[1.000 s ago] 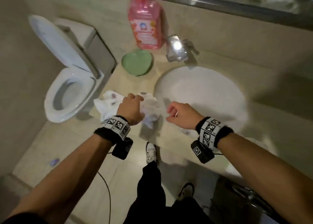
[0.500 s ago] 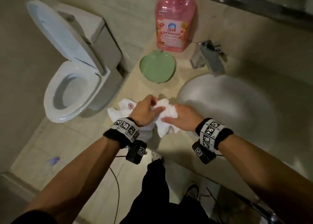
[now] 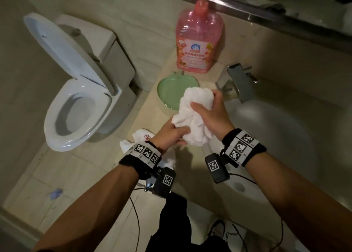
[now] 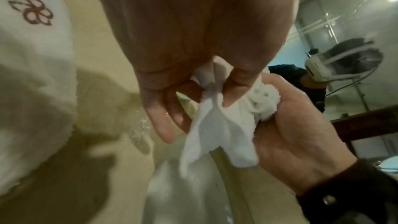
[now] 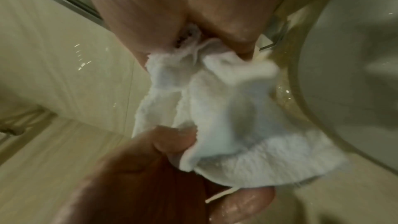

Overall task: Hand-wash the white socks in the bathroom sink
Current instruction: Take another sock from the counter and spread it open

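Sock (image 3: 192, 116) now lifted off the counter (image 3: 150, 109) — both hands, left (image 3: 169, 135) and right (image 3: 213, 116), clutch it bunched, nearer the sink (image 3: 276, 137); wetting likely comes next.

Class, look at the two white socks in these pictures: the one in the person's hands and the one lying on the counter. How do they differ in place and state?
The held sock is bunched between the left hand and right hand, lifted above the counter. The counter sock lies untouched beside the left wrist. The counter sock shows a flower mark; the held one shows none. Both are white.
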### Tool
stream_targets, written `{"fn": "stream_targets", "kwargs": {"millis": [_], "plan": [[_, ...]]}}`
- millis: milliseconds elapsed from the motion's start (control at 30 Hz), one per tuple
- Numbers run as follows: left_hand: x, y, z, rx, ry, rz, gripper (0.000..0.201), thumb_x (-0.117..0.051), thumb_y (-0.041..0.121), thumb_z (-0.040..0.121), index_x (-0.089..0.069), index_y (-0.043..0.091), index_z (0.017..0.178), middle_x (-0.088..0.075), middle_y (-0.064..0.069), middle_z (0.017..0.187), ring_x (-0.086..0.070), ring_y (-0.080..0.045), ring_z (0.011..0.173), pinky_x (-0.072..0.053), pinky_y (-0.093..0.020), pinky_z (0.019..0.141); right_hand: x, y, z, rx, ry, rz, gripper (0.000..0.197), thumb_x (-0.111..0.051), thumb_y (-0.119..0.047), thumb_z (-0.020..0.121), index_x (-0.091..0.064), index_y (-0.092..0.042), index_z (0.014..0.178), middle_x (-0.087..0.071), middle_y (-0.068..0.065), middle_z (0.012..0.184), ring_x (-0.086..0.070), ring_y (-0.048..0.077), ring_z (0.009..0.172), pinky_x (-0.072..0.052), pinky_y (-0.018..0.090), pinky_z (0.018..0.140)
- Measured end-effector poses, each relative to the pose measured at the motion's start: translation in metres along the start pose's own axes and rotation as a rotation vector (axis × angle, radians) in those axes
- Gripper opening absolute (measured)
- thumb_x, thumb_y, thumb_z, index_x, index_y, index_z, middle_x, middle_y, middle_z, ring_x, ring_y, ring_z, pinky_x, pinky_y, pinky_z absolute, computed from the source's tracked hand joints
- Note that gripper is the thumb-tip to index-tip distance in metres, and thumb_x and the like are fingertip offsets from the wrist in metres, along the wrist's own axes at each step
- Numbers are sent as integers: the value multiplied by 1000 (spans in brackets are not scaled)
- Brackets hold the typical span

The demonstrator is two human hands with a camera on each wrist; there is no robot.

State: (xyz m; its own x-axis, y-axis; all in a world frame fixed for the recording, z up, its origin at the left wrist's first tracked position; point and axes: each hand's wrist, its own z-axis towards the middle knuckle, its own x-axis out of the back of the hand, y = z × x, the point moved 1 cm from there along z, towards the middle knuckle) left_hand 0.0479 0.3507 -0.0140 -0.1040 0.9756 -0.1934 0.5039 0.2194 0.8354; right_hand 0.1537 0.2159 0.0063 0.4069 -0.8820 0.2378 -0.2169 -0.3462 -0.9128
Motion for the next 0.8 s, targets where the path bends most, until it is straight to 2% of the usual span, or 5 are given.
{"fn": "stream_targets", "kwargs": {"millis": [100, 233, 333, 433, 800], "plan": [[3, 10, 12, 20, 66, 19, 20, -46, -1, 87, -63, -1, 97, -64, -22, 73, -55, -28, 56, -42, -25, 44, -14, -4, 19, 75, 54, -170, 51, -74, -37, 79, -40, -29, 117, -51, -22, 103, -54, -5, 91, -42, 15, 71], [20, 5, 31, 201, 165, -1, 24, -49, 20, 91, -64, 3, 86, -64, -19, 67, -49, -22, 45, -40, -25, 42, -29, -8, 51, 94, 38, -415, 49, -72, -39, 82, -47, -21, 120, -56, -6, 103, -56, 19, 93, -44, 29, 78], [29, -1, 47, 242, 202, 27, 33, -51, 31, 89, -64, 1, 84, -60, -22, 70, -48, -24, 48, -40, -28, 47, -40, -8, 70, 111, 51, -600, 51, -74, -43, 80, -50, -20, 120, -52, -6, 100, -50, 17, 88, -35, 22, 68], [36, -3, 58, 277, 221, 32, 34, -53, 35, 87, -62, 5, 76, -57, -12, 58, -49, -20, 40, -42, -25, 43, -51, -5, 85, 90, -7, -660, 54, -75, -41, 81, -52, -18, 125, -63, 5, 113, -59, 26, 101, -35, 24, 77], [46, 0, 69, 339, 163, -31, 39, -46, 41, 98, -63, 8, 86, -59, 2, 52, -55, -13, 44, -52, -26, 51, -61, -2, 96, 109, 19, -700, 48, -77, -39, 78, -55, -17, 115, -65, 7, 113, -62, 28, 100, -39, 28, 75]]}}
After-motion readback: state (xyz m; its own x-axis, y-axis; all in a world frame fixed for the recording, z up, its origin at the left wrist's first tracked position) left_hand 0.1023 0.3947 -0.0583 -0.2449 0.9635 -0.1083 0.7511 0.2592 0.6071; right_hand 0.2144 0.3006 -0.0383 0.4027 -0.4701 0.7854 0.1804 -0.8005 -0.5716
